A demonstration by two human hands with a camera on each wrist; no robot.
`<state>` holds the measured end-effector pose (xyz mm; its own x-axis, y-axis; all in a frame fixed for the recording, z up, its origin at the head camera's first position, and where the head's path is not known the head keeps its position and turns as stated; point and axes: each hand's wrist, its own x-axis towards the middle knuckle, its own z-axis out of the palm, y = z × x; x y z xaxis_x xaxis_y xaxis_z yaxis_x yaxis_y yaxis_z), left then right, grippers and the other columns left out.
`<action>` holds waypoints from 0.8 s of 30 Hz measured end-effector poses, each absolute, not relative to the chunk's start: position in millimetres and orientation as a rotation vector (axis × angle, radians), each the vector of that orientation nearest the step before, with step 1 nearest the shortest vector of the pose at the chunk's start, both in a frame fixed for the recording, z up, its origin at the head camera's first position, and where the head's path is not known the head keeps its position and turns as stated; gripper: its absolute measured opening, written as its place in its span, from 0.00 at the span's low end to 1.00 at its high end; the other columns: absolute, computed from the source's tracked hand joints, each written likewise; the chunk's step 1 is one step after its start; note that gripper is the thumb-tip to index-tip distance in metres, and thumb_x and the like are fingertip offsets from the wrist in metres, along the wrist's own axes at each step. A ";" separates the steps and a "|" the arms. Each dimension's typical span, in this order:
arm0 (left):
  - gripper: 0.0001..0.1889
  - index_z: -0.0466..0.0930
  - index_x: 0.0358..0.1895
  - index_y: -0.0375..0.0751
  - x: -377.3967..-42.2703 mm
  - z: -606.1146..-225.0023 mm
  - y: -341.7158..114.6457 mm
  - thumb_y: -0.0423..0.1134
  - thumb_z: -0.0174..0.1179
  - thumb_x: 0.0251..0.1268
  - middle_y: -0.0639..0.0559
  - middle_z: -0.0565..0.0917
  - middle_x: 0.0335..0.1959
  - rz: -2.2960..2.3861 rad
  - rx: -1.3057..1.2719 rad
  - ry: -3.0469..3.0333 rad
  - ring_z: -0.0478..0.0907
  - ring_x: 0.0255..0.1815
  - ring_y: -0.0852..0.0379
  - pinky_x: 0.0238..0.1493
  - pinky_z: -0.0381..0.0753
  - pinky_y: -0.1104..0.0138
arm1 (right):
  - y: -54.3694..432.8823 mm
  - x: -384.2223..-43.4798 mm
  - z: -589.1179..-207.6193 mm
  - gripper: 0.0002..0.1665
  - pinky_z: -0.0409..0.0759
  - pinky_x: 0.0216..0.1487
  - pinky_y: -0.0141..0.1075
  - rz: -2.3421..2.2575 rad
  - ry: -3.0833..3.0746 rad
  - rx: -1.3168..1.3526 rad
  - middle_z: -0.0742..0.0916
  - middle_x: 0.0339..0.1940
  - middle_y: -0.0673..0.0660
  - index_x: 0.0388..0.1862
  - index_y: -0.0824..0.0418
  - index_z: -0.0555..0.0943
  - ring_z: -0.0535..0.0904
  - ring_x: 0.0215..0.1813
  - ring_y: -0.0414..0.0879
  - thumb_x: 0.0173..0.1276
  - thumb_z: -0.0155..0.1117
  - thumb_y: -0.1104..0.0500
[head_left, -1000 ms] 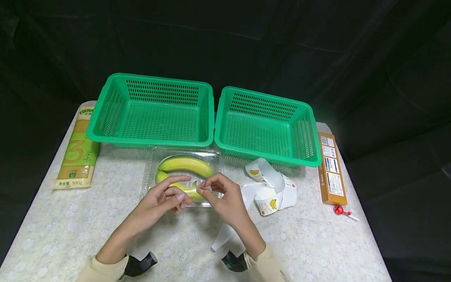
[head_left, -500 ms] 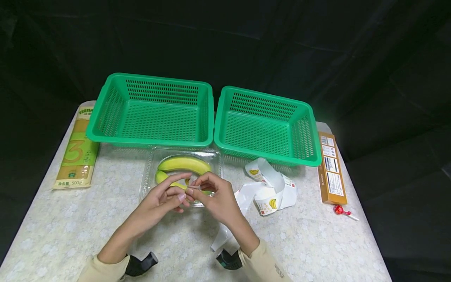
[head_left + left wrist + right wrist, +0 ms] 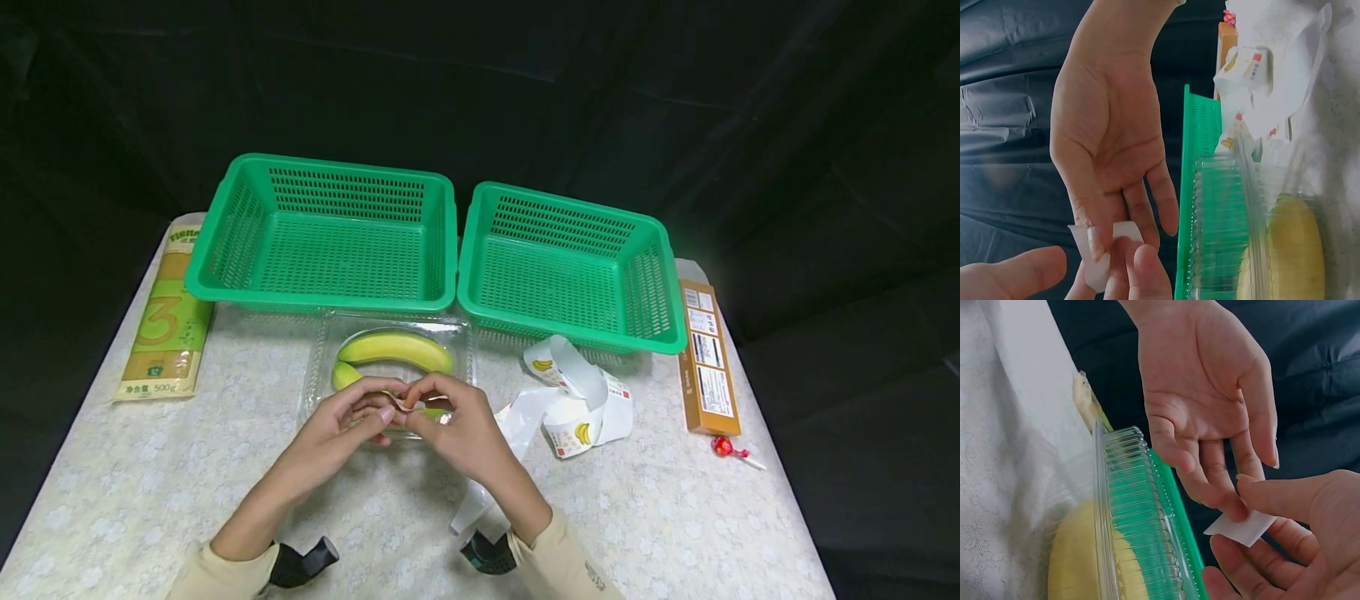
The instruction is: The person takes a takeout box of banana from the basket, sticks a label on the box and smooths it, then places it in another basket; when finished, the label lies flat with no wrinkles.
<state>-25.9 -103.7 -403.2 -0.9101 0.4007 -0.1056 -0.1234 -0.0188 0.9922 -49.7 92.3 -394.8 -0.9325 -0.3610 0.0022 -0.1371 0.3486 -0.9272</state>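
A small white sticker label (image 3: 1241, 532) is pinched between the thumb and fingers of my right hand (image 3: 459, 421). Fingertips of my left hand (image 3: 337, 429) touch the same label, while the left thumb (image 3: 1029, 272) stands apart from it in the left wrist view. Its white side faces the wrist cameras; in the head view it appears as a thin strip between the fingertips. Below both hands sits a clear plastic box (image 3: 318, 358) with two bananas inside. The rear banana (image 3: 393, 346) shows well, and the front one is mostly covered by the hands.
Two green baskets (image 3: 322, 302) (image 3: 570, 332) stand behind the box. A loosely unrolled label strip (image 3: 600, 417) lies to the right. At the table's right edge are an orange box (image 3: 708, 358) and a red lollipop (image 3: 723, 447); a noodle packet (image 3: 161, 321) lies at left.
My right hand has moved left with the label, up to the left fingers. The label has turned edge-on in the head view. The left hand has stayed nearly in place.
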 end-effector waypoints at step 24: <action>0.16 0.79 0.56 0.33 -27.5 -405.2 -101.4 0.28 0.64 0.65 0.63 0.82 0.50 2.122 -0.062 2.122 0.79 0.44 0.66 0.43 0.83 0.74 | 88.4 -43.8 -392.0 0.03 0.85 0.54 0.45 -1.637 2.472 -0.457 0.89 0.51 0.54 0.39 0.56 0.85 0.84 0.57 0.47 0.68 0.69 0.59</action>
